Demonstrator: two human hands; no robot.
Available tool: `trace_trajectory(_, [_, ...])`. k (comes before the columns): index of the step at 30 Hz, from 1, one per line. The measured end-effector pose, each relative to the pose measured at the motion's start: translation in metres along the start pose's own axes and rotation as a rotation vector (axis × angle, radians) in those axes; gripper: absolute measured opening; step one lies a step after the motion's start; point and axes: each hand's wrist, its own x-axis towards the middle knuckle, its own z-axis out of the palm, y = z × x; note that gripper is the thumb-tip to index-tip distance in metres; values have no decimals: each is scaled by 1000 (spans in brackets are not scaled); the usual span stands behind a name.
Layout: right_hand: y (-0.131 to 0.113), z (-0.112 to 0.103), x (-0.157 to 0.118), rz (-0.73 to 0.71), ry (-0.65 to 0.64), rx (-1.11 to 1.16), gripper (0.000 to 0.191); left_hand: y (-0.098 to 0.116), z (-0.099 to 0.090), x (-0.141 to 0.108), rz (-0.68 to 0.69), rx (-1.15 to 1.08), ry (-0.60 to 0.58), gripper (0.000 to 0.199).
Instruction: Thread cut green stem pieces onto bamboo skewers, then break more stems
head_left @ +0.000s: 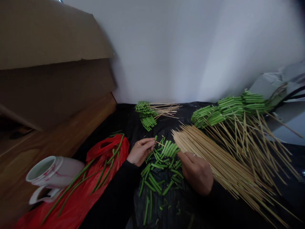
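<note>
My left hand pinches a short cut piece of green bean between thumb and fingers; the long stalks look like long beans or garlic stems. In my right hand, which wears a ring, is a bamboo skewer with several bean pieces threaded side by side. Its bare tip points left, close to the piece in my left hand. Below both hands, loose cut pieces lie scattered on a black plastic sheet. My right fingers partly hide the skewer's other end.
Bare skewers lie in a thick bundle at right. Filled skewers are stacked at back centre and back right. At left are a red plastic bag with long green stalks, a white pitcher and a cardboard box.
</note>
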Motion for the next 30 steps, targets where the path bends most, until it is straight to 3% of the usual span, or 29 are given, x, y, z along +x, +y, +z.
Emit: trace_trajectory(30, [-6,2,-3,21,-24,32,24,-3,2,-3,-27,60,-56,26])
